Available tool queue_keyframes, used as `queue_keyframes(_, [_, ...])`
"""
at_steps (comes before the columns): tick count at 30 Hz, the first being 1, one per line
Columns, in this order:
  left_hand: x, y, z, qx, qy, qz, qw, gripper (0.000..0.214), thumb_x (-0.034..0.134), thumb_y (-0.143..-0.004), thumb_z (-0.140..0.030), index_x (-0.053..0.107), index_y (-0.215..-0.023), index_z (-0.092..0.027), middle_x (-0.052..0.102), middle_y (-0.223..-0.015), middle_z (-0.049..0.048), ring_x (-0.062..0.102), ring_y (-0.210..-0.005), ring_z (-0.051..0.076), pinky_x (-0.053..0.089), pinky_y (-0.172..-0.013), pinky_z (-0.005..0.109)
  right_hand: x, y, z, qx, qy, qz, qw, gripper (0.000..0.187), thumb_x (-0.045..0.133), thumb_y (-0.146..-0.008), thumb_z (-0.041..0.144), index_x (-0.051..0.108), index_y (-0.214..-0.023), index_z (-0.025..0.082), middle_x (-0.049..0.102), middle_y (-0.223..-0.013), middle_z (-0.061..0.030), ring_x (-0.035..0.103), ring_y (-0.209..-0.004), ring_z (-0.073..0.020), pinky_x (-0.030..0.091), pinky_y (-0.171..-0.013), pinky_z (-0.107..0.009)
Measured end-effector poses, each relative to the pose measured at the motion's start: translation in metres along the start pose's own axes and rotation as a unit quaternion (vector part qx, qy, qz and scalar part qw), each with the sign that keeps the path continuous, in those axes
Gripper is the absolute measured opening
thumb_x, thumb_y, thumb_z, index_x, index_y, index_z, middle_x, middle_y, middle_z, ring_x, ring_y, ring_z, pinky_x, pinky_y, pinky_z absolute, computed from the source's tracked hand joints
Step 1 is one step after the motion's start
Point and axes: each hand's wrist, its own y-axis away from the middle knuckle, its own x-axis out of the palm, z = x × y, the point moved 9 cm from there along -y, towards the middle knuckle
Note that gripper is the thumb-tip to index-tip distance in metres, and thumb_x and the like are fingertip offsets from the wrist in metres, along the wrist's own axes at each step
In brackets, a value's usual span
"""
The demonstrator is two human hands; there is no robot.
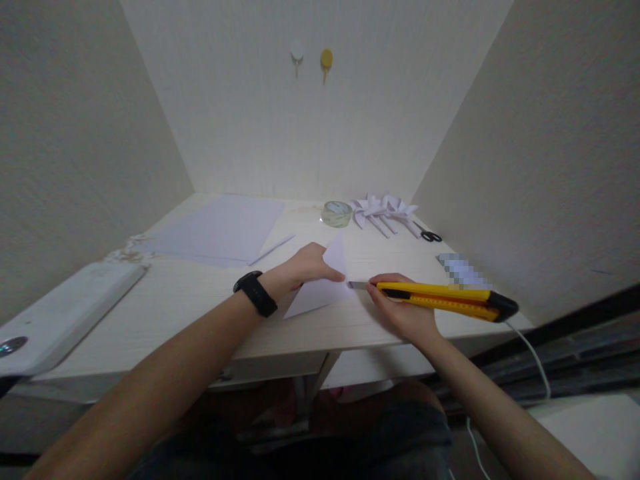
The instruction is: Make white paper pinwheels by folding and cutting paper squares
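A white device (65,313) lay at the worktop's (200,293) left edge, with loose paper sheets (215,230) beyond it. The left hand (307,267), fingers together, gripped a folded paper (323,290) at the centre near the front edge. The right hand (400,310), fingers clamped round a yellow utility knife (445,300), held the blade tip at the paper's right edge. Paper pinwheels (385,210) and scissors (430,235) lay at the far right

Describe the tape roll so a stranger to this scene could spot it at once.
Start at the pale desk and look to its far edge by the back wall. Between the paper sheets on the left and the folded paper pinwheels on the right lies the tape roll: the only round, clear ring.
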Motion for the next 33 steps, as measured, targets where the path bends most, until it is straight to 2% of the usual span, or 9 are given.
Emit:
queue_keyframes(3, [0.003,0.003,0.007,-0.034,0.024,0.012,0.999,0.034,0.080,-0.056,-0.031,0.073,-0.083,-0.010,0.072,-0.083,0.0101,0.063,-0.072,0.022,0.043,-0.057,0.028,0.003,0.000,0.000,-0.004,0.003,0.019,1.000,0.026,0.064,-0.081,0.048,0.070,-0.078,0.023,0.073,-0.080,-0.0047,0.068,-0.077,-0.0223,0.055,-0.080,-0.038])
queue_keyframes(11, [-0.002,0.003,0.004,-0.052,-0.023,-0.010,0.998,0.031,0.081,-0.054,-0.029,0.073,-0.077,-0.009,0.070,-0.077,0.0096,0.061,-0.068,0.021,0.043,-0.054,0.027,-0.008,0.001,0.004,0.013,-0.013,-0.043,0.999,0.032,0.063,-0.080,0.053,0.068,-0.076,0.022,0.072,-0.078,-0.0052,0.068,-0.076,-0.0225,0.056,-0.079,-0.038])
queue_keyframes(20, [0.000,0.003,0.001,-0.037,-0.022,-0.011,0.999,0.030,0.079,-0.058,-0.033,0.072,-0.077,-0.011,0.071,-0.077,0.0095,0.062,-0.067,0.020,0.043,-0.053,0.026,-0.003,0.000,0.003,0.014,-0.017,-0.032,0.999,0.030,0.063,-0.079,0.052,0.068,-0.077,0.023,0.072,-0.078,-0.0049,0.068,-0.076,-0.0225,0.057,-0.078,-0.039])
queue_keyframes(33, [0.005,0.005,-0.002,-0.026,0.045,0.017,0.999,0.029,0.081,-0.052,-0.022,0.073,-0.078,-0.011,0.072,-0.079,0.0089,0.063,-0.069,0.021,0.046,-0.057,0.027,0.000,0.000,0.000,0.009,-0.019,-0.006,1.000,0.029,0.064,-0.080,0.052,0.069,-0.078,0.023,0.072,-0.079,-0.0047,0.068,-0.076,-0.0221,0.057,-0.077,-0.037])
